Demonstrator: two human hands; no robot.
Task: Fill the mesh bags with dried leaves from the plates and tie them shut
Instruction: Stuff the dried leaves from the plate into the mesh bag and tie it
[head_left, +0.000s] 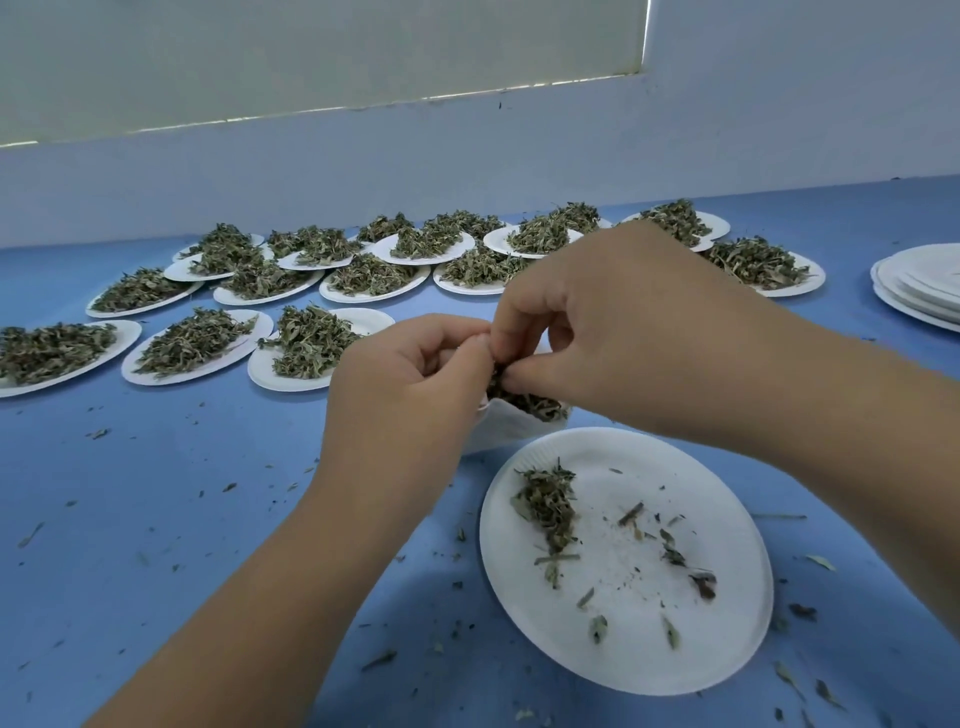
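Observation:
A white mesh bag (511, 425) stands on the blue table between my hands, with dried leaves (524, 397) showing at its mouth. My left hand (410, 379) grips the bag's left rim. My right hand (597, 322) pinches a clump of leaves at the bag's opening, fingertips meeting those of the left hand. Just in front lies a white paper plate (727, 639) holding a small leftover pile of leaves (550, 506) and scattered bits. Most of the bag is hidden behind my hands.
Several paper plates heaped with dried leaves (306, 340) fill the back of the table in rows up to the wall. A stack of bare plates (919, 291) sits at the far right. Leaf crumbs litter the blue tabletop (156, 519).

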